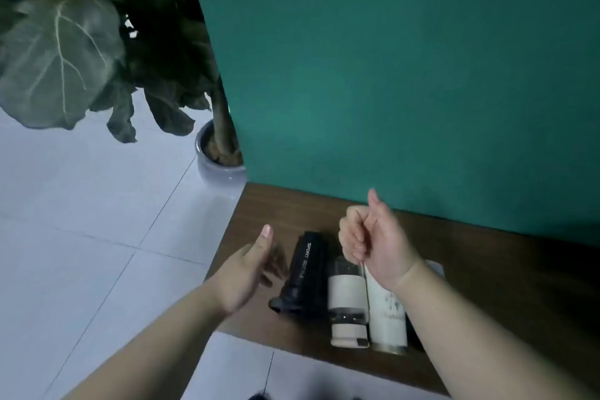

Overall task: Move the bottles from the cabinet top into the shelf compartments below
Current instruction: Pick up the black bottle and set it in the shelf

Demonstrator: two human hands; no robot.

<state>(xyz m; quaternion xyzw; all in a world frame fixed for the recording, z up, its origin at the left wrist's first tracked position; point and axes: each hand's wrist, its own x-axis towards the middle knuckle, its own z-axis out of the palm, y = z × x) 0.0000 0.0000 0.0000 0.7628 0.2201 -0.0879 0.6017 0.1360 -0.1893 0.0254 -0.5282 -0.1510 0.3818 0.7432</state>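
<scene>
- Worktop point(487, 286): dark wood cabinet top, set against a green wall point(389, 74). Three bottles stand on it in a tight row near its front edge.
- Black bottle point(303, 273): white lettering "SPORT BOTTLE" down its side. Sits just right of the left-hand fingers, apart from them.
- Cream bottle point(347, 300): clear bands above and below a cream sleeve, cream cap toward camera. Middle of the row, touching or nearly touching its neighbours; can't tell which. Its far end lies directly below the right-hand fingers.
- White bottle point(388, 315): faint print on the body, metal rim at the near end. Rightmost of the three, partly covered by the right wrist.
- Left hand point(250, 273): fingers spread and loosely curved, thumb up, palm facing the black bottle. Holds nothing; no contact seen.
- Right hand point(376, 243): raised above the cream and white bottles. Fingers point(352, 237) curled in toward the palm, thumb pointing up. A thin pale line runs down from the curled fingers; can't tell if it is a strap or cord, or if anything is pinched.
- Potted plant point(97, 42): large dark leaves, grey pot, on the pale tiled floor point(81, 221), well left of both hands, beyond the worktop end.
</scene>
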